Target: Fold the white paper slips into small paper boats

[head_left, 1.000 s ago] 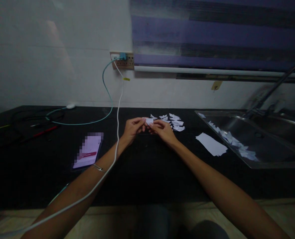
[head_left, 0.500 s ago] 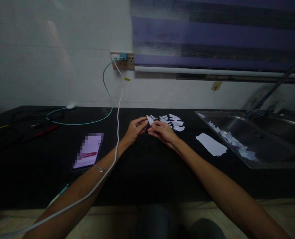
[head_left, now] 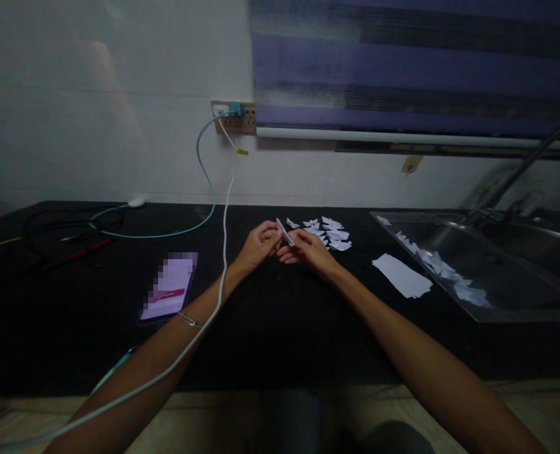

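Between my two hands is a small folded white paper [head_left: 284, 232], held up over the black countertop and turned nearly edge-on to me. My left hand [head_left: 260, 244] pinches its left side between thumb and fingers. The thumb and fingers of my right hand [head_left: 307, 250] close on its lower right part. Just behind my right hand, several folded paper pieces [head_left: 337, 234] with pointed ends stand in short rows. One more folded piece [head_left: 292, 223] sits right behind the held paper.
A stack of flat white paper [head_left: 401, 275] lies beside the steel sink [head_left: 473, 313], whose left rim bears more folded pieces [head_left: 443, 266]. On the left are a phone [head_left: 169, 287] and loose cables [head_left: 91, 247]. A white cord [head_left: 223, 252] crosses over my left forearm.
The folded paper has turned from showing a broad face to nearly edge-on. My right hand's fingers have shifted slightly around it. Both hands still hold it at about the same place.
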Demonstrator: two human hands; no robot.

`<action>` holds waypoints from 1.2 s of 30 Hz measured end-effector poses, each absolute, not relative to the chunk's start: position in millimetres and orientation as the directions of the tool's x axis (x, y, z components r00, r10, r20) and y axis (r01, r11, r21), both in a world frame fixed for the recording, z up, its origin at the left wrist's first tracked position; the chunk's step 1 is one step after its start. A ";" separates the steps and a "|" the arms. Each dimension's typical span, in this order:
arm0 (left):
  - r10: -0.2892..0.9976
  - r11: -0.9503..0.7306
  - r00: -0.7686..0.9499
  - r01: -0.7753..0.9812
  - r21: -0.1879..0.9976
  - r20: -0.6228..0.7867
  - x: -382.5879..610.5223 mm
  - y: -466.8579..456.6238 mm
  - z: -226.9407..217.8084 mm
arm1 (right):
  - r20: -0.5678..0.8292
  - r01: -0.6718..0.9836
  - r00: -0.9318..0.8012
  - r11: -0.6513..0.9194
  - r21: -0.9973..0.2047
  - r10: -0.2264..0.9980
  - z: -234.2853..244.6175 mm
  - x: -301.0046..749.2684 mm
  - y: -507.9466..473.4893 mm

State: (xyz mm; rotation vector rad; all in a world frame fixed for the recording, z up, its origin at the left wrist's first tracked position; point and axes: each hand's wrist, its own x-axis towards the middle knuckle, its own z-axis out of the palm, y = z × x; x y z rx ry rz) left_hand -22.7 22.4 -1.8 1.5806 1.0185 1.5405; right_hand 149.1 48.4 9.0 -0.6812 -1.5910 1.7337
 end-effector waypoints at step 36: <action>0.858 -0.510 0.270 0.551 0.661 0.437 -20.6 8.5 -3.9 | 0.583 0.403 -0.620 0.851 -0.337 0.525 13.7 163.9 49.3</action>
